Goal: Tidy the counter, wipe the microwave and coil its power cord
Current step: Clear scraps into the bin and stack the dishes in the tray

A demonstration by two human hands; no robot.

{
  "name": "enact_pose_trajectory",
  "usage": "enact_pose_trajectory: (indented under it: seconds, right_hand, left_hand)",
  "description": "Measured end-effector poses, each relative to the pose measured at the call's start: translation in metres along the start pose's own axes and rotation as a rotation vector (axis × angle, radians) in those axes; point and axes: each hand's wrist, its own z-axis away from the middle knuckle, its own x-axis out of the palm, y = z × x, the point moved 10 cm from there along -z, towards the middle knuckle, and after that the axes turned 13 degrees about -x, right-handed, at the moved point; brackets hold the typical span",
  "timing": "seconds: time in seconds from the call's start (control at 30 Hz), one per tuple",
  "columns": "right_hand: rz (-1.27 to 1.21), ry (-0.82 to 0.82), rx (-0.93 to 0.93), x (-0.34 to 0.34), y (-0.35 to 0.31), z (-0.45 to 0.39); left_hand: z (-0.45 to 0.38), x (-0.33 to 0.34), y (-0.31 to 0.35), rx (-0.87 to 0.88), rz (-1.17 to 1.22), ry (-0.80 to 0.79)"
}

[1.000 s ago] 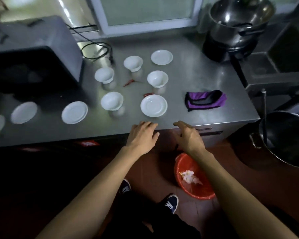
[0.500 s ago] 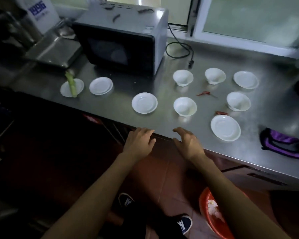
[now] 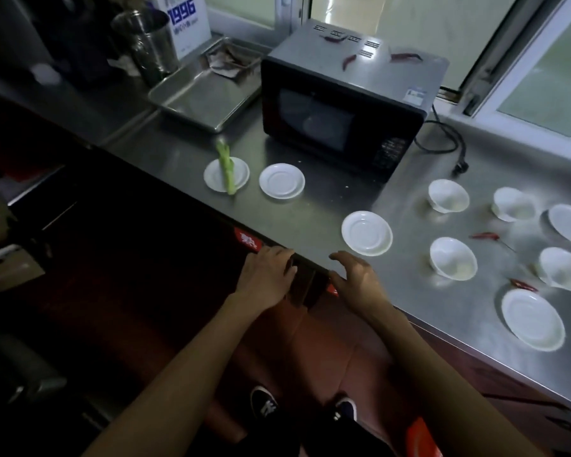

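Note:
A black microwave (image 3: pixel 340 103) stands on the steel counter (image 3: pixel 310 206) with red chilies (image 3: pixel 348 61) on its top. Its black power cord (image 3: pixel 442 140) lies loose to the right, plug on the counter. Several white saucers and small bowls are scattered about; the nearest saucer (image 3: pixel 366 233) lies just beyond my right hand. A green vegetable stalk (image 3: pixel 226 169) lies across the leftmost saucer (image 3: pixel 211 175). My left hand (image 3: pixel 267 275) hangs at the counter's front edge, fingers relaxed. My right hand (image 3: pixel 358 280) hovers over the edge, fingers loosely spread. Both hold nothing.
A steel tray (image 3: pixel 201 97) and a metal canister (image 3: pixel 150 44) sit left of the microwave. More red chilies (image 3: pixel 485 236) lie among the bowls on the right. A red bin's rim (image 3: pixel 421 437) shows on the floor by my shoes.
The view has swung left: the microwave and tray now fill the middle, and the purple cloth and pots have left the frame. Both hands have stayed at the counter edge, empty.

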Motion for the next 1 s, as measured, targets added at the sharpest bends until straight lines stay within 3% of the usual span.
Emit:
enact_pose_trajectory:
  seconds: [0.4,0.6,1.0]
  right_hand:
    - [0.018,-0.015,-0.025,0.025,-0.009,-0.084]
    - [-0.004,0.013,0.026,0.018,0.025,-0.121]
    - [-0.041,0.134,0.306,-0.037,0.122,-0.121]
  left_hand:
    - [-0.067,-0.018,-0.042,-0.021,0.032,0.001]
    - [-0.12,-0.004,-0.008,0.054,-0.034,-0.08]
    - [-0.201,0.011,0.09,0.275,-0.055,-0.137]
